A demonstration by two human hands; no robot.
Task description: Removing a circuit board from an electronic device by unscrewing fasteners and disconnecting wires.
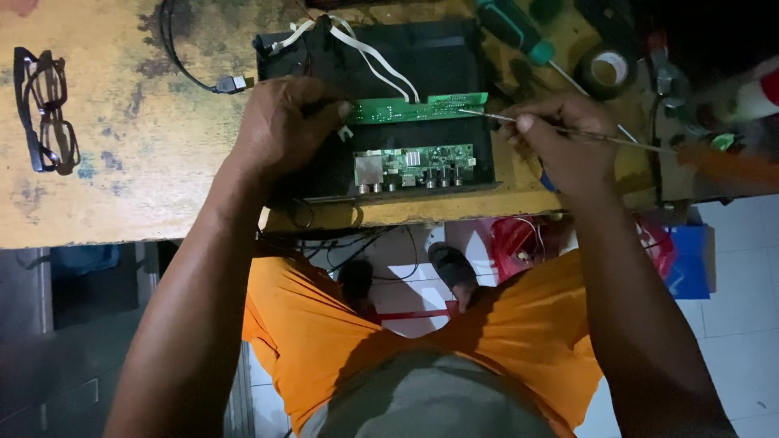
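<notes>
Fingers of your left hand (284, 122) pin the green circuit board (418, 108) steady; your right hand (560, 138) pinches a thin metal rod (584, 135), tip on it

Seen from above, a person at a workbench wears a bright orange garment (519, 324), creased in broad folds across the lap, with a grey shirt (430, 401) filling the bottom of the view. Both forearms are bare to the frame's edge, with no sleeves, watch or rings visible on the left hand (284, 122) or right hand (564, 142). One foot (451, 268) appears to wear a dark sandal, though shadow obscures it.
</notes>
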